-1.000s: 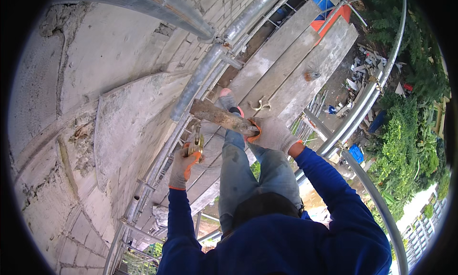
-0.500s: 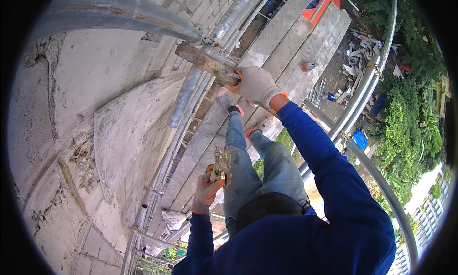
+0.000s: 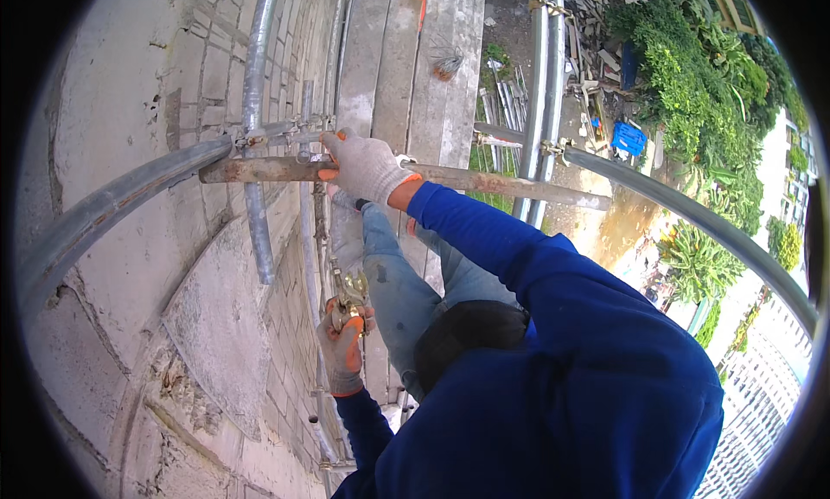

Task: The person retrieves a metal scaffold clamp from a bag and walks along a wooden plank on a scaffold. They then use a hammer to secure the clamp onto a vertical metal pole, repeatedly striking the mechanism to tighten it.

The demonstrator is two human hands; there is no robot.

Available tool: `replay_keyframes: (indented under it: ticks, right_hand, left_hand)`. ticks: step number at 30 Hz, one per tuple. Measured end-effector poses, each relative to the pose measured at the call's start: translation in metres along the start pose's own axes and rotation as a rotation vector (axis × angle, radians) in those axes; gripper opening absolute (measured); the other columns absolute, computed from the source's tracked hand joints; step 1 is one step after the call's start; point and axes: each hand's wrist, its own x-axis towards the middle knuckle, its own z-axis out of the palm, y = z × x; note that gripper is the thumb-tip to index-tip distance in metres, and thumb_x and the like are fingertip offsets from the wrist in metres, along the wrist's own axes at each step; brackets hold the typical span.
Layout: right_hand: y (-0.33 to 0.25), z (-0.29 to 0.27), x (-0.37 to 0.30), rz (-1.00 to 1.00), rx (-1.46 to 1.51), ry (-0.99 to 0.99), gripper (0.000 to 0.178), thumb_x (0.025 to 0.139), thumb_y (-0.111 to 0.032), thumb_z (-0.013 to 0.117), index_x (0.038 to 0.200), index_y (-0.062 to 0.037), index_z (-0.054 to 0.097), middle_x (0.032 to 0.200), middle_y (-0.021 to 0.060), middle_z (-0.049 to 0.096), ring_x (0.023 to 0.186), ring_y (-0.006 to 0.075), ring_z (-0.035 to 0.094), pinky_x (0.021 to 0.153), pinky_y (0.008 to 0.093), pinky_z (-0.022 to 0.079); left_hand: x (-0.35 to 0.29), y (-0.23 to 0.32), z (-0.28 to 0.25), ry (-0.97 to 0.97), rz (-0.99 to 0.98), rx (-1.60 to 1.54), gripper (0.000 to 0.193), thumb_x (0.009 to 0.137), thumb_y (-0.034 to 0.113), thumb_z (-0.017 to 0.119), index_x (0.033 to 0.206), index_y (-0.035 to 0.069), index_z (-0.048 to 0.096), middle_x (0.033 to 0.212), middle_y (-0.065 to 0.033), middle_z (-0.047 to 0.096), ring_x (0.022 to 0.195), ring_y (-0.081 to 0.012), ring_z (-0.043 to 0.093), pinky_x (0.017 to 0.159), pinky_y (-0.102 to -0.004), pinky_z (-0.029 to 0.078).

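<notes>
My right hand, in a pale work glove with orange on it, is closed around a rusty scaffold tube. The tube lies crosswise over the planks, from the wall side towards the outer rails. Lower down, near the wall, my gloved left hand grips a brassy metal scaffold clamp, its jaws pointing up. Close above the tube's left end runs a grey tube joint, which the tube does not clearly touch.
Grey planks form the walkway under my feet, with a wire bundle on them. A stone wall rises at left. Steel guard rails edge the right, above ground with rubble and a blue tarp.
The rusty tube, earlier pointing away from me at the wall side, now lies across the walkway in my right hand. My view has turned, and the clamp remains in my left hand.
</notes>
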Motion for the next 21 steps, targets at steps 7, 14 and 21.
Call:
replay_keyframes:
  ticks: [7, 14, 21]
  right_hand:
    - [0.03, -0.142, -0.221, 0.067, 0.476, -0.261, 0.049, 0.086, -0.047, 0.068, 0.116, -0.0079, 0.067, 0.084, 0.0211, 0.067, 0.078, 0.0361, 0.067, 0.07, 0.0438, 0.053]
    - [0.085, -0.256, -0.374, 0.183, 0.544, 0.118, 0.037, 0.087, -0.041, 0.067, 0.097, -0.0053, 0.069, 0.08, 0.0224, 0.067, 0.08, 0.0412, 0.067, 0.071, 0.0455, 0.053]
    - [0.135, -0.301, -0.534, 0.148, 0.617, 0.485, 0.03, 0.084, -0.032, 0.067, 0.097, -0.0048, 0.067, 0.081, 0.0206, 0.067, 0.08, 0.0398, 0.067, 0.071, 0.0458, 0.053]
  left_hand:
    - [-0.033, 0.035, 0.175, -0.147, 0.021, 0.578, 0.019, 0.082, 0.006, 0.071, 0.098, -0.002, 0.064, 0.091, -0.0049, 0.063, 0.075, -0.0118, 0.062, 0.061, -0.025, 0.048]
    - [-0.096, 0.019, 0.353, -0.491, 0.052, 1.186, 0.026, 0.088, 0.018, 0.069, 0.096, -0.007, 0.066, 0.104, -0.0084, 0.062, 0.074, -0.0107, 0.059, 0.061, -0.0277, 0.046]
    - [-0.127, -0.06, 0.433, -0.603, 0.103, 1.083, 0.038, 0.096, 0.03, 0.063, 0.114, -0.004, 0.06, 0.102, -0.0087, 0.064, 0.087, -0.0166, 0.066, 0.071, -0.0342, 0.058]
